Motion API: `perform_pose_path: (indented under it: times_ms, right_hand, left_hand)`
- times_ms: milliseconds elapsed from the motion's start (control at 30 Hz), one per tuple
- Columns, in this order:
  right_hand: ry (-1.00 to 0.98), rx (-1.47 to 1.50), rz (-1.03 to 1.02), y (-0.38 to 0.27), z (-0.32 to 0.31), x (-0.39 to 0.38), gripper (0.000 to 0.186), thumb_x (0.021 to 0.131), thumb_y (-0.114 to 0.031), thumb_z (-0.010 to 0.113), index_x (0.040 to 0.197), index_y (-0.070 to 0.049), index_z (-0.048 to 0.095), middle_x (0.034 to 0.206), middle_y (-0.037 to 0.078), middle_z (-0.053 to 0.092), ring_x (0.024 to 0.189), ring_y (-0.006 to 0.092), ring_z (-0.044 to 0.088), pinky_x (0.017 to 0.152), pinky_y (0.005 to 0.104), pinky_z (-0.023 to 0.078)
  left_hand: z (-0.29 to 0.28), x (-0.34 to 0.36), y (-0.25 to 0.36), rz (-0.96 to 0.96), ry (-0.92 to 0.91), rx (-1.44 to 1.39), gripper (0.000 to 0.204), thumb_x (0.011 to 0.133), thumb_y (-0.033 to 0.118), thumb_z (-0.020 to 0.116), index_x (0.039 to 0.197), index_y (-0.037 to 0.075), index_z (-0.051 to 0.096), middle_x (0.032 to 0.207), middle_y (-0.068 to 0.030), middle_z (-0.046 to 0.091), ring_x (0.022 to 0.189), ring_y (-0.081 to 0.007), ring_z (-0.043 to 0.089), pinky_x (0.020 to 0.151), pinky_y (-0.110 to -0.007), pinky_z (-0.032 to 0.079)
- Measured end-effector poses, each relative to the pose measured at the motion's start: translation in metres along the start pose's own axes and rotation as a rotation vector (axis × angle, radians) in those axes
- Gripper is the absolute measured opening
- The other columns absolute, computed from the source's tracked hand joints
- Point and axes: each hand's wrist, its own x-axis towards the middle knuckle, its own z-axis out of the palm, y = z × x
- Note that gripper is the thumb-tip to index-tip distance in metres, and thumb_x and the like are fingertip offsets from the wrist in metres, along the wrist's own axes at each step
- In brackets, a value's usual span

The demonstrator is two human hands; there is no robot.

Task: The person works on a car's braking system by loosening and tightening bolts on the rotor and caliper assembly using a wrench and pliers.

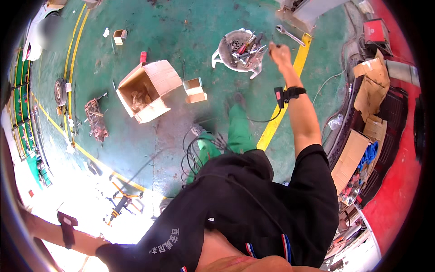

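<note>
The carton [162, 80] is opened, tools [247, 52] seem left for use, right hand [281, 55] curls (its grip and left hand's [32, 223] I cannot tell).

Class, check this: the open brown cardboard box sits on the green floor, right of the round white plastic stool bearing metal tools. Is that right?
No: the head view shows the open brown cardboard box left of the round white plastic stool. The rest holds: the box sits on the green floor, and the stool bears metal tools.
</note>
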Motion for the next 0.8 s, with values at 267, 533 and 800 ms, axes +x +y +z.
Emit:
perform_pose_path:
  times_ms: [267,533,800]
  right_hand:
    - [-0.232,-0.081,0.291,0.112,0.118,0.036,0.044,0.085,-0.039,0.066,0.07,0.002,0.07,0.071,0.019,0.069,0.076,0.031,0.07,0.077,0.0386,0.052]
    - [-0.124,-0.127,0.416,0.203,0.224,0.095,0.059,0.069,-0.044,0.082,0.094,0.008,0.067,0.099,0.023,0.07,0.096,0.0366,0.068,0.086,0.0425,0.052]
    - [-0.145,-0.058,0.551,0.151,0.226,0.092,0.084,0.066,-0.032,0.084,0.122,0.016,0.044,0.12,0.03,0.061,0.111,0.0414,0.063,0.098,0.0433,0.051]
  left_hand:
    - [0.029,-0.073,-0.037,-0.289,0.052,0.148,0.056,0.099,0.04,0.05,0.137,-0.001,0.051,0.131,-0.0188,0.058,0.117,-0.0291,0.057,0.102,-0.045,0.042]
    - [0.038,-0.08,-0.056,-0.38,0.107,0.201,0.052,0.1,0.036,0.049,0.136,-0.001,0.051,0.13,-0.0185,0.058,0.119,-0.0284,0.056,0.104,-0.043,0.041]
    - [0.028,-0.074,-0.051,-0.368,0.145,0.202,0.048,0.1,0.033,0.049,0.136,-0.001,0.052,0.13,-0.0183,0.059,0.12,-0.0277,0.055,0.105,-0.041,0.04]
